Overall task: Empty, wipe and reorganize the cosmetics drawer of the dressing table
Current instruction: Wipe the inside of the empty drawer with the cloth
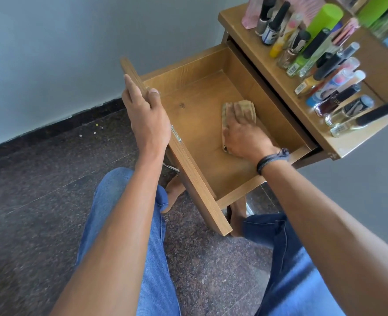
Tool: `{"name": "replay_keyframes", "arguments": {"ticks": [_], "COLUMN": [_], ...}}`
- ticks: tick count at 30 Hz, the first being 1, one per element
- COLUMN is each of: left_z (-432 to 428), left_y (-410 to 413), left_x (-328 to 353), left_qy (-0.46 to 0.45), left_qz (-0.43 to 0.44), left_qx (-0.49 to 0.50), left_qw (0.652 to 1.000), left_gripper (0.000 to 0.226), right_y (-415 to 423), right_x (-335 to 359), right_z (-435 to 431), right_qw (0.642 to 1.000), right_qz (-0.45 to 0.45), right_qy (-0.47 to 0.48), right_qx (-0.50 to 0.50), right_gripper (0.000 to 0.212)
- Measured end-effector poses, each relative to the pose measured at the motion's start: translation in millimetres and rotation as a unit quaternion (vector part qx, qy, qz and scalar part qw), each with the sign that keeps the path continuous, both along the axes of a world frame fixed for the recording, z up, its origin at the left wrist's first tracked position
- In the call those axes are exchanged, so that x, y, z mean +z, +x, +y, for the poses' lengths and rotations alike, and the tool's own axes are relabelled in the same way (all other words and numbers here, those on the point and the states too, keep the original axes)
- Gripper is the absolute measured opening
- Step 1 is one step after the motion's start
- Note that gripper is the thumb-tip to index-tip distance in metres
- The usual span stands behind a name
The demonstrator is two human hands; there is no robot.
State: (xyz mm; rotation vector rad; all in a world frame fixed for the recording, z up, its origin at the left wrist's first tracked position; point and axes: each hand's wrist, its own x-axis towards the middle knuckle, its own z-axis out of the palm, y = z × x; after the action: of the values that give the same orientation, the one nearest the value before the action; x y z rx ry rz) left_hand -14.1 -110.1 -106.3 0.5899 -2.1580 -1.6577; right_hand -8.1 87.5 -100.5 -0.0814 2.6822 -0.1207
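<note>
Head view: drawer (188, 126) is emptied, cosmetics (325, 65) are stood on the table (243, 36), drawer front is pinched by left grip (142, 110), cloth (245, 107) is pressed on drawer floor under flat right grip (245, 135); wiping judged unfinished, restocking outstanding.

Bright, soft daylight, even and without hard shadows. The grey wall (51, 53) on the left is evenly lit. Inside the open drawer (195, 115), the right side lies in mild shade. The polished floor (29, 201) shows a pale sheen. Wide-angle distortion stretches and slightly blurs the cosmetic bottles (338, 106) at the far right edge.
</note>
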Motion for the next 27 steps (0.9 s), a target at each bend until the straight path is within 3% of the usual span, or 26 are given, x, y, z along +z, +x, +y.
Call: {"name": "replay_keyframes", "arguments": {"ticks": [2, 5, 9, 12, 17, 21, 27], "left_z": [0.4, 1.6, 0.6, -1.3, -0.7, 0.2, 1.6], "left_y": [0.7, 1.5, 2.0, 1.0, 0.2, 0.9, 3.9], "left_x": [0.2, 1.4, 2.3, 1.3, 1.8, 1.3, 7.2], "left_qy": [-0.001, 0.002, -0.001, -0.004, -0.002, 0.0, 0.0], "left_qz": [0.002, 0.001, -0.003, -0.004, 0.001, 0.001, -0.008], "left_qx": [0.001, -0.003, -0.006, -0.01, -0.01, -0.007, -0.012], "left_qw": [1.0, 1.0, 1.0, 1.0, 1.0, 1.0, 1.0], "left_gripper": [0.062, 0.062, 0.062, 0.063, 0.063, 0.062, 0.062], "right_y": [24.4, 50.8, 38.2, 23.0, 5.0, 35.9, 50.3], "right_x": [-1.3, -7.4, -4.2, 9.0, 4.3, 5.5, 3.8], "right_z": [-17.0, -42.1, -43.4, -28.3, 16.6, 4.6, -44.6], "right_qw": [1.0, 0.996, 0.989, 0.985, 0.999, 0.997, 1.0], "right_qz": [-0.01, 0.013, 0.003, 0.0, -0.03, -0.026, 0.002], "right_qy": [0.001, -0.007, -0.057, -0.021, 0.009, 0.011, -0.003], "right_qx": [0.001, 0.089, 0.136, 0.173, 0.019, -0.071, 0.02], "right_gripper": [0.065, 0.064, 0.066, 0.059, 0.066, 0.074, 0.076]}}
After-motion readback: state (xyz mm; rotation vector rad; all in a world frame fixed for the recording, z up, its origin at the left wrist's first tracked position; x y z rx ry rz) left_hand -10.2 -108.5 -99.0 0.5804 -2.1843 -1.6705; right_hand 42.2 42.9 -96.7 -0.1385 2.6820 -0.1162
